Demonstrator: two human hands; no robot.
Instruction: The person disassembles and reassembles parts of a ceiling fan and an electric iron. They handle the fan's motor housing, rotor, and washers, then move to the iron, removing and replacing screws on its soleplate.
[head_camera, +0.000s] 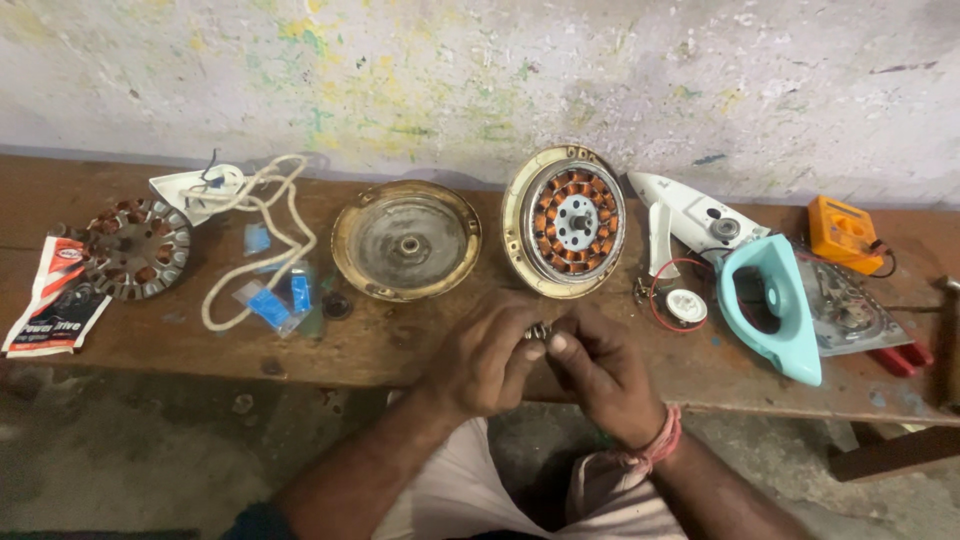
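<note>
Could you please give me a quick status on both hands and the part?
Left hand and right hand together pinch small metal part. Held above bench edge. Nothing between them.

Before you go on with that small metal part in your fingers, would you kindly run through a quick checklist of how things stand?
1. Small metal part pinched between both hands: ok.
2. Left hand and right hand over the wooden bench, not beyond its edge: ok.
3. Motor housing with copper windings propped stably against the wall: cannot tell.
4. Empty round cover lying flat: ok.
5. Part's condition: cannot tell, too small.
</note>
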